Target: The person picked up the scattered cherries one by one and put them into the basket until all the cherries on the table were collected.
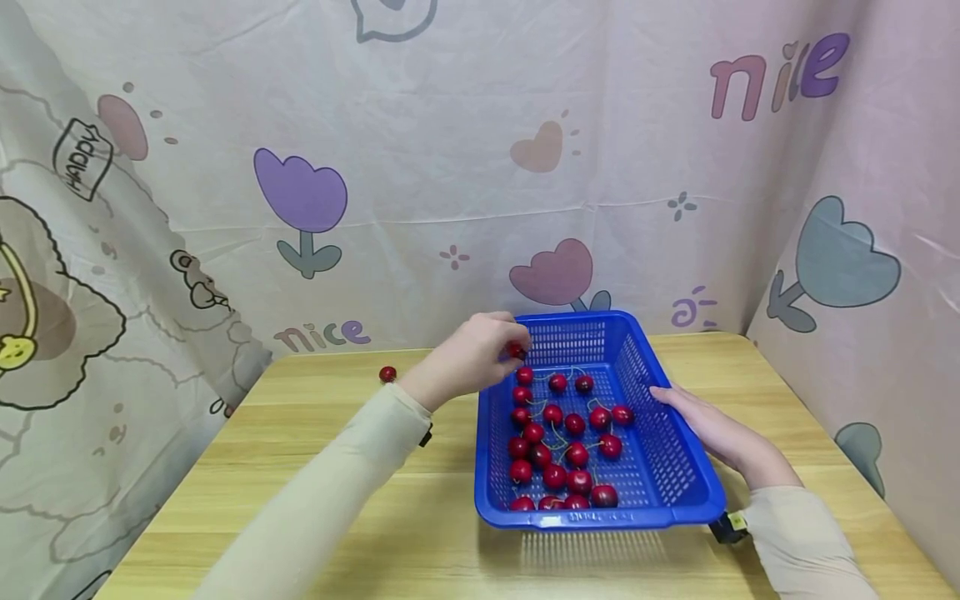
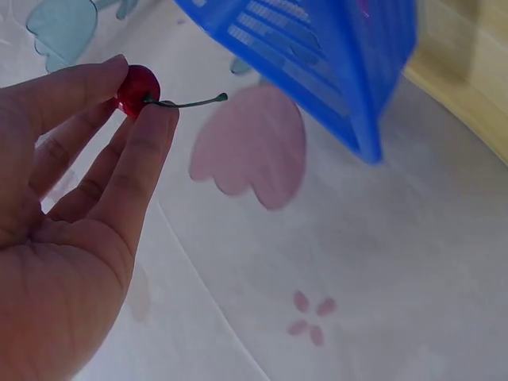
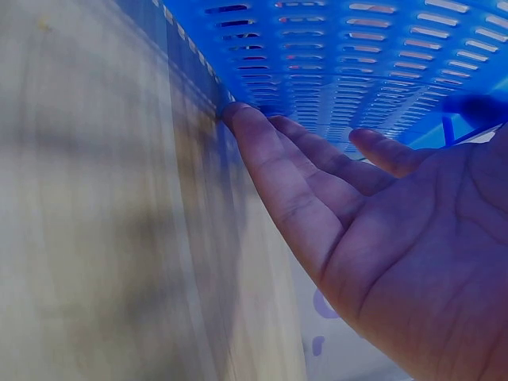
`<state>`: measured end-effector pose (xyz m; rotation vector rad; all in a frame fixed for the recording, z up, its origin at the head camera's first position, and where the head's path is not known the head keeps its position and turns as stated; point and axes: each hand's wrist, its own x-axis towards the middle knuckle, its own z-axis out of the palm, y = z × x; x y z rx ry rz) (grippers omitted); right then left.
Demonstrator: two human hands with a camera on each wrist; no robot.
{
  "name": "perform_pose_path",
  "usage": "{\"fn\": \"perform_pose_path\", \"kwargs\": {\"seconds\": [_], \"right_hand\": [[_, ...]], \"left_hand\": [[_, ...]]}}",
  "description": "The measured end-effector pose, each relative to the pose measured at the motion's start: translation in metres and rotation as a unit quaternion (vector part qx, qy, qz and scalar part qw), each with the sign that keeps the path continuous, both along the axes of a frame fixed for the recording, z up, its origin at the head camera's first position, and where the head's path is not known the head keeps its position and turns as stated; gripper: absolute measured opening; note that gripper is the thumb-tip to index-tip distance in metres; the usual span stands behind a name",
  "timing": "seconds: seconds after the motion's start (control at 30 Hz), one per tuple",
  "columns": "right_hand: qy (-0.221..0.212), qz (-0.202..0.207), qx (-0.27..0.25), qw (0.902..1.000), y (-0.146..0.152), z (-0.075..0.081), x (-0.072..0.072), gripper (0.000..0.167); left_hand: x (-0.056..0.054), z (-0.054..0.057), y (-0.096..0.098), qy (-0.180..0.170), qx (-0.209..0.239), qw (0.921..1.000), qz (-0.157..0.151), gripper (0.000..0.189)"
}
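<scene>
My left hand (image 1: 480,350) pinches a red cherry (image 2: 137,90) between thumb and fingertips, its green stem (image 2: 190,103) sticking out. That hand is over the far left corner of a blue plastic basket (image 1: 600,518) with slotted walls. Several dark red cherries (image 1: 574,424), some with stems, lie in the basket, mostly towards its left and near side. At the basket's right wall, my right hand (image 1: 712,425) holds on: its thumb lies at the rim in the head view, while the right wrist view shows the fingers (image 3: 294,190) stretched along the slotted outside.
A single cherry (image 1: 387,374) sits on the wooden table (image 1: 315,467), left of the basket near the back edge. Behind the table hangs a printed cloth (image 1: 420,192), which also comes down at both sides. A small black device (image 1: 729,527) is at my right wrist.
</scene>
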<state>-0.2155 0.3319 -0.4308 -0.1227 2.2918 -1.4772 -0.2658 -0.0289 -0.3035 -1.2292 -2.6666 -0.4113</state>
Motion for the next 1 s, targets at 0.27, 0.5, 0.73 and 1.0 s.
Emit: {"fn": "perform_pose_path", "kwargs": {"seconds": [0.27, 0.5, 0.73, 1.0], "right_hand": [[0.000, -0.004, 0.006, 1.0000, 0.001, -0.001, 0.002, 0.087], [-0.005, -0.002, -0.004, 1.0000, -0.001, 0.003, 0.002, 0.086], [-0.006, 0.007, -0.023, 0.9997, -0.001, 0.002, 0.001, 0.083], [-0.004, 0.014, -0.022, 0.9996, 0.000, 0.001, 0.002, 0.082]], "left_hand": [[0.015, -0.008, 0.033, -0.012, -0.049, 0.9974, -0.051, 0.011], [0.029, -0.015, 0.056, -0.017, -0.086, 0.9918, -0.093, 0.016], [0.038, -0.024, 0.076, -0.049, -0.121, 0.9851, -0.112, 0.019], [0.041, -0.033, 0.088, -0.064, -0.138, 0.9769, -0.150, 0.023]]}}
